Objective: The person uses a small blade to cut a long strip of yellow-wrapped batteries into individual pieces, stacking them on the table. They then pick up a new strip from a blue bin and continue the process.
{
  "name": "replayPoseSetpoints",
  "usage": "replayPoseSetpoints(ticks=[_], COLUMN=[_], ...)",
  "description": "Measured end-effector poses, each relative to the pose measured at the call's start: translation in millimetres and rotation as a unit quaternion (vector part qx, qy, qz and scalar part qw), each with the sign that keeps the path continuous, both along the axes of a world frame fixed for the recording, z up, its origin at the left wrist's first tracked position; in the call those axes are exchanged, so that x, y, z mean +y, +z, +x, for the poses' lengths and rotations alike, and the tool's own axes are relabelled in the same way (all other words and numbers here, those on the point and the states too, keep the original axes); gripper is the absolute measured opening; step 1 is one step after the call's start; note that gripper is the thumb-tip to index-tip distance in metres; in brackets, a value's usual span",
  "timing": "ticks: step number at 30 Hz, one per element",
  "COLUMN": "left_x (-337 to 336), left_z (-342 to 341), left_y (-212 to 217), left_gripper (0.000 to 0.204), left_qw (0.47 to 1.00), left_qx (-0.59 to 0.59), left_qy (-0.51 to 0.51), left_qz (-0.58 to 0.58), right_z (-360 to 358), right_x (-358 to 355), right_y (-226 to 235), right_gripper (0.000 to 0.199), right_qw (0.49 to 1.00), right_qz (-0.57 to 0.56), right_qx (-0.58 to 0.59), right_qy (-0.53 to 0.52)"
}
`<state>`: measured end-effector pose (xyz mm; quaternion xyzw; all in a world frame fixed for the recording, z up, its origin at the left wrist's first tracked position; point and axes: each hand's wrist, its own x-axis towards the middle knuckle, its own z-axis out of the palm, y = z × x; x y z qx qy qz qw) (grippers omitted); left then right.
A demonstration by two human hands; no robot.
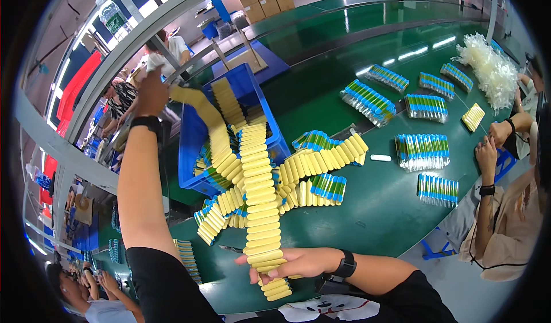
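Note:
My raised left hand is at the upper left, closed on the end of a strip of joined yellow oblong pieces that slants down to the right. Low in the middle, my right hand grips the lower part of a long upright strip of the same yellow pieces, its bottom end hanging below the fingers. Between my hands, a blue bin holds more strips, some showing blue and green ends. Further yellow strips fan out across the table beside the bin.
On the green table at right lie several bundles of blue-green tubes, a small white piece and a heap of clear plastic. A metal frame rises at left. Co-workers' hands are at the right edge.

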<state>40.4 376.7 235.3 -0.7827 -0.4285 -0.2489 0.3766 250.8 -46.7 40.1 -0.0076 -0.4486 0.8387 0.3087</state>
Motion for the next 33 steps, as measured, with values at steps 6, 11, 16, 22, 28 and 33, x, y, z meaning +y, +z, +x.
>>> replayPoseSetpoints(ticks=[6,11,16,22,28,33], left_x=[-124,-209,-205,-174,-38,11], left_z=[48,49,42,34,-11,-20], left_y=[-59,-101,-93,-31,30,2], left_gripper=[0.034,0.063,0.035,0.017,0.029,0.035], left_qw=[0.849,0.878,0.886,0.907,0.984,0.979], left_qx=[0.023,0.045,0.01,-0.059,-0.074,-0.138], left_qy=[-0.133,-0.157,-0.148,-0.102,-0.03,-0.047], left_qz=[-0.51,-0.45,-0.439,-0.403,-0.162,-0.14], right_z=[0,-6,-3,2,-3,-2], right_x=[3,1,3,0,-1,3], right_y=[-6,-8,-7,-5,1,-1], right_gripper=[0.064,0.062,0.059,0.06,0.062,0.061], right_qw=[1.0,0.999,0.999,0.999,0.999,0.999], right_qz=[-0.012,-0.009,-0.025,0.003,-0.017,-0.004], right_qx=[0.005,0.026,0.033,0.052,0.043,0.035], right_qy=[-0.015,-0.019,-0.016,-0.013,-0.008,-0.017])
